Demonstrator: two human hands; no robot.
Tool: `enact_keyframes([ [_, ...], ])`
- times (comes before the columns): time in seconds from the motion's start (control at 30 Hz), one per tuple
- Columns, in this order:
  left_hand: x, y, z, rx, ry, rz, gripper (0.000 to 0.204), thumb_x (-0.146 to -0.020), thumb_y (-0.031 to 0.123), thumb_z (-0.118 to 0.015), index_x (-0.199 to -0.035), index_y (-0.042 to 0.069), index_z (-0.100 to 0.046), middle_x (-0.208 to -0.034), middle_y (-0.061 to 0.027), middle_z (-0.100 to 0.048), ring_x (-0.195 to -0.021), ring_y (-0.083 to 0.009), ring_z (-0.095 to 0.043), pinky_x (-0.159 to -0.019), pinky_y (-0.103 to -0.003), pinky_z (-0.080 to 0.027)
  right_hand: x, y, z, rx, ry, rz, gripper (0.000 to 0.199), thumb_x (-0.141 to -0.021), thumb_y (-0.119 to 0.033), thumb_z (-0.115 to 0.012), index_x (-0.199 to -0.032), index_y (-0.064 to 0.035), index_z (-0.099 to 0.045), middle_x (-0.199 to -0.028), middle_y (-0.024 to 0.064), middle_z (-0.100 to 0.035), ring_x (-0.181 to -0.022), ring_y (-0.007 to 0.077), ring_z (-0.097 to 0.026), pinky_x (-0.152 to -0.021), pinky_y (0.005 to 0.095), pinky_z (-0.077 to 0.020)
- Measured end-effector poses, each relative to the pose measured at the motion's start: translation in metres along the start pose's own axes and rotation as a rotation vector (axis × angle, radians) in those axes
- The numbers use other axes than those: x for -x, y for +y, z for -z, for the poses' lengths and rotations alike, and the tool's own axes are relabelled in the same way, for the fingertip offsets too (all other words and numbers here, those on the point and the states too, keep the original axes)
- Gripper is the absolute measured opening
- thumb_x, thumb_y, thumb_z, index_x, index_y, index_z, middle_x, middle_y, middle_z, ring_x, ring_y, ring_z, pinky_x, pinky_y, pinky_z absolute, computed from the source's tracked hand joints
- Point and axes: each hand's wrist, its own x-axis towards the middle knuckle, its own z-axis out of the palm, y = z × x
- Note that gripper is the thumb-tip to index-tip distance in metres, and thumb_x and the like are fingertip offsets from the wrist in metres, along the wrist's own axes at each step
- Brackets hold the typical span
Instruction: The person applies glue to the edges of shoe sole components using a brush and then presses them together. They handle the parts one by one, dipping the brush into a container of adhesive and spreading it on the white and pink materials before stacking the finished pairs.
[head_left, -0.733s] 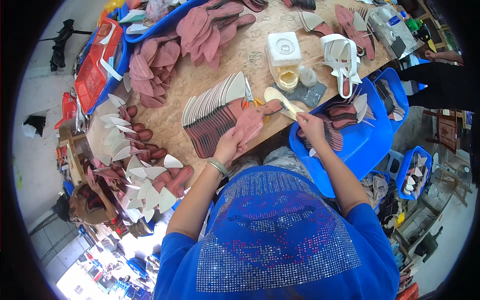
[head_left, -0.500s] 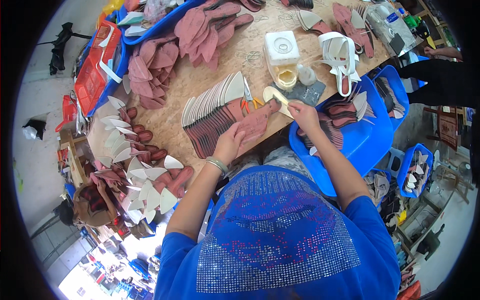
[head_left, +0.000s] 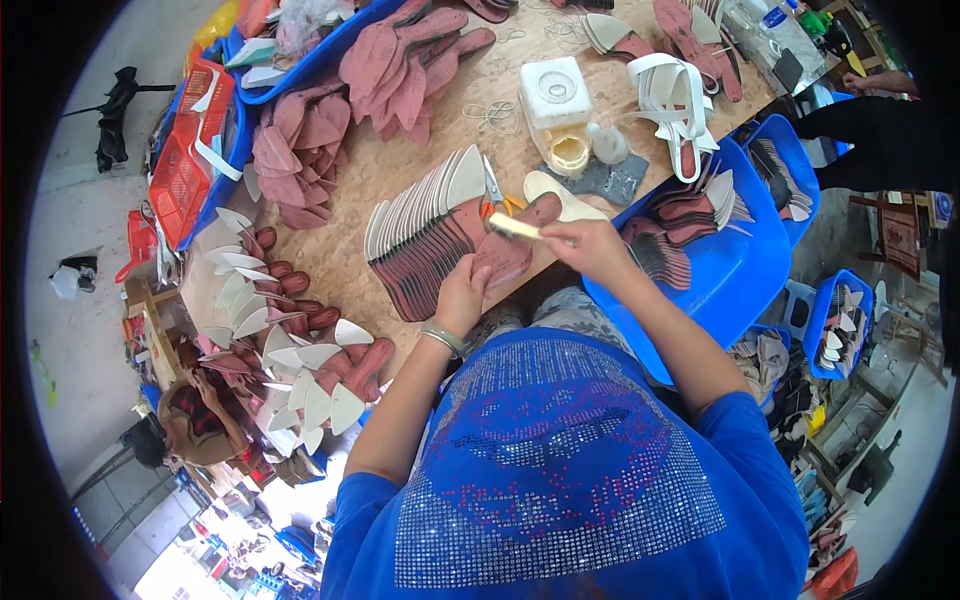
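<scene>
My left hand [head_left: 463, 297] is closed on the near end of a reddish-brown shoe insole [head_left: 507, 258] at the table's front edge. A small brush [head_left: 515, 227] with a pale handle is pinched in my right hand [head_left: 590, 250], its head over the insole. Beyond it lies a cream sole-shaped piece [head_left: 562, 200]. Left of these stands a tight row of insoles [head_left: 415, 258] with white tips [head_left: 463, 180]. Scissors [head_left: 491, 182] and an orange-handled tool [head_left: 512, 203] lie beside the row. Behind, an open pot of yellowish glue [head_left: 569, 156] stands at a white block [head_left: 556, 90].
Reddish insoles [head_left: 400, 70] are heaped at the back left; white-tipped ones [head_left: 300, 350] overlap along the left edge. A blue bin [head_left: 690, 290] with insoles stands at the right. White straps [head_left: 672, 90] lie near the back right. Other people [head_left: 200, 415] are at the far left and right.
My right hand has moved left and nearer with the brush, from over the cream piece to over the insole. My left hand still grips the insole.
</scene>
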Motion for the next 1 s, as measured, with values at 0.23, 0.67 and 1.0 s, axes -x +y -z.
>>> enact_keyframes([
  [0.23, 0.002, 0.006, -0.003, -0.318, 0.088, -0.286, 0.076, -0.084, 0.019, -0.065, -0.139, -0.008, -0.021, -0.116, -0.0292, -0.048, -0.101, -0.0376, -0.056, -0.08, -0.041, -0.048, -0.012, 0.08, 0.013, 0.295, 0.063, -0.267, 0.021, -0.079, -0.027, -0.062, -0.089, -0.0136, -0.073, -0.078, 0.0146, -0.067, -0.07, 0.0302, -0.066, -0.065, 0.0397, -0.0533],
  [0.67, -0.02, 0.01, 0.011, -0.151, -0.173, 0.126, 0.039, -0.093, 0.031, -0.042, -0.078, -0.002, -0.057, -0.061, -0.0158, -0.057, -0.058, -0.0316, -0.059, -0.052, -0.041, -0.046, -0.031, 0.048, 0.051, 0.456, 0.311, -0.071, 0.018, -0.081, -0.025, -0.061, -0.089, -0.0117, -0.071, -0.074, 0.0116, -0.067, -0.064, 0.0286, -0.065, -0.059, 0.0385, -0.0523],
  [1.0, -0.014, 0.035, 0.008, 0.6, -0.335, 0.649, 0.019, -0.089, 0.019, -0.044, -0.077, 0.005, -0.049, -0.057, 0.0002, -0.045, -0.044, -0.0082, -0.033, -0.041, -0.024, -0.029, -0.077, 0.065, 0.039, 0.828, 0.116, 0.002, 0.013, -0.079, -0.023, -0.061, -0.081, -0.0141, -0.071, -0.072, 0.0105, -0.066, -0.064, 0.0279, -0.065, -0.057, 0.0402, -0.0519],
])
